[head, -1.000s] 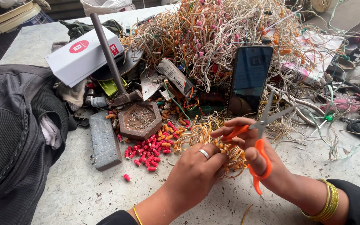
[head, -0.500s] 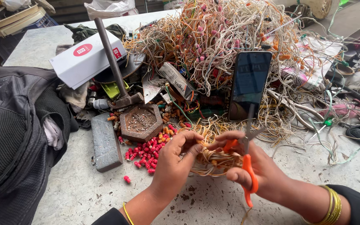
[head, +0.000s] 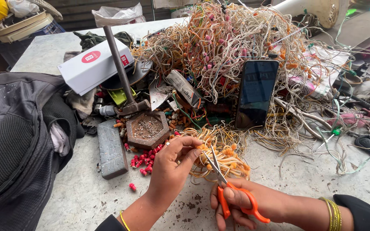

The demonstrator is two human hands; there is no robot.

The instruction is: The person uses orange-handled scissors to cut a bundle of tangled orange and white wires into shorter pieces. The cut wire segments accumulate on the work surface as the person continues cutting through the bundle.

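My left hand pinches strands of a small bundle of thin yellow-orange wires lying on the table. My right hand grips orange-handled scissors, whose blades point up-left into the bundle just beside my left fingertips. Small red plastic pieces lie scattered left of my left hand. A huge tangled heap of thin wires rises behind.
A dark phone leans against the heap. A hammer, hexagonal metal block, grey bar and white box sit to the left. A dark backpack fills the left edge. Tools and cables lie at right.
Both hands have drawn nearer to me with the bundle. The scissors swung from pointing right to pointing up-left into the wires, and my left fingers now pinch the strands at the blades.
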